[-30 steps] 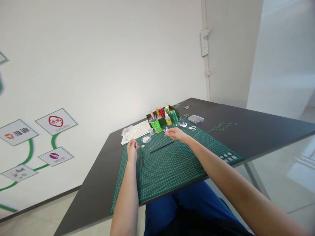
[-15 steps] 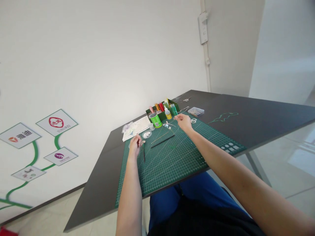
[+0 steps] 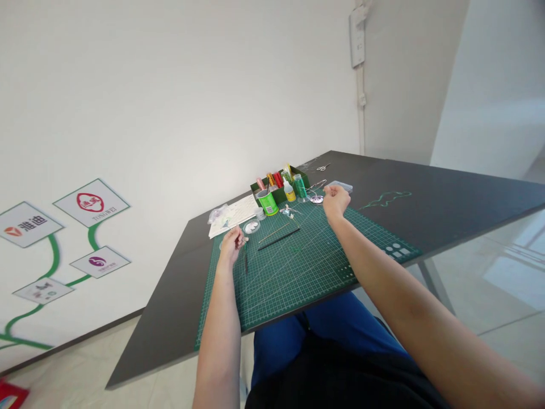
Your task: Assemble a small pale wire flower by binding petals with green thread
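Note:
My left hand [image 3: 232, 245] is closed in a pinch over the left part of the green cutting mat [image 3: 293, 278]. A tiny pale piece shows at its fingertips, too small to name. Just below lies a thin dark stick [image 3: 246, 263]. Farther right, my right hand [image 3: 337, 201] has thumb and finger pinched together; whatever they hold cannot be made out. Left of it is a shiny round silvery item [image 3: 316, 199]. Between the hands lie a black rod [image 3: 279, 239], a thin tan stick [image 3: 273, 233] and a small whitish-blue ornament [image 3: 288, 211]. A small dish of white bits [image 3: 251, 226] is near my left hand.
Behind the mat stand a green can [image 3: 268, 203], a yellow-labelled bottle [image 3: 289, 191], a green tube [image 3: 299, 186] and a dark green box [image 3: 303, 177] of colourful spools. White sheets [image 3: 234, 215] lie left, green thread [image 3: 389, 199] right, scissors [image 3: 322, 167] far back.
My right hand has moved right, away from the green tube, uncovering the silvery round item and covering the nearby white scissor handles. My left hand stays pinched in about the same place.

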Demonstrator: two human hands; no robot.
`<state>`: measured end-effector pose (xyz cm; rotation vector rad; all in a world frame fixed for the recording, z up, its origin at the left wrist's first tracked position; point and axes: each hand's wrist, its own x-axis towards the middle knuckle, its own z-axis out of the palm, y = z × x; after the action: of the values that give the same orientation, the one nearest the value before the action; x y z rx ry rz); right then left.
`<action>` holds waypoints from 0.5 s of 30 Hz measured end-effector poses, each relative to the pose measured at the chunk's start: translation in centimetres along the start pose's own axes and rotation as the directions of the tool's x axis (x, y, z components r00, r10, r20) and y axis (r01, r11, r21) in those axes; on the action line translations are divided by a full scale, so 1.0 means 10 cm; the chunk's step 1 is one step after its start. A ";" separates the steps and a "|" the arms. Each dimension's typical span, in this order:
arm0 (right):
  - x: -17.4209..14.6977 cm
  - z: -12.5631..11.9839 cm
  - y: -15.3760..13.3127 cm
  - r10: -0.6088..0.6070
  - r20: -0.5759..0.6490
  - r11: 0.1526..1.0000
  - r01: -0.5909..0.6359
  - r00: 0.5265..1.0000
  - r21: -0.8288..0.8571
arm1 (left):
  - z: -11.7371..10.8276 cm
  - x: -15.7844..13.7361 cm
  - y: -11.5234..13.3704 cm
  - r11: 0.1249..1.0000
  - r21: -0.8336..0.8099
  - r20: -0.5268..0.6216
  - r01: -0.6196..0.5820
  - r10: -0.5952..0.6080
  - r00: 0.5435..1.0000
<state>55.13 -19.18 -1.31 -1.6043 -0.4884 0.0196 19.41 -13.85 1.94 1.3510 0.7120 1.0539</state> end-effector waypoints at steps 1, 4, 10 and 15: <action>0.02 0.00 0.02 0.009 -0.026 1.000 -0.009 1.000 -0.006 | 0.01 0.00 0.00 1.000 0.008 0.000 0.001 -0.001 1.000; 0.10 0.00 0.10 0.029 -0.099 1.000 -0.028 0.995 0.010 | 0.02 -0.01 0.01 0.999 0.039 -0.006 0.010 -0.010 1.000; 0.19 -0.02 0.20 0.088 -0.173 0.996 -0.082 0.981 0.039 | 0.03 -0.02 0.02 1.000 0.031 0.005 0.001 -0.001 1.000; 0.23 -0.04 0.25 0.140 -0.214 0.990 -0.139 0.967 0.023 | 0.01 0.00 0.01 0.999 0.011 -0.070 -0.045 0.045 0.997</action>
<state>58.09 -18.88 -2.98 -1.6084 -0.2068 -0.0455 19.44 -13.90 2.09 1.3487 0.7425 1.1399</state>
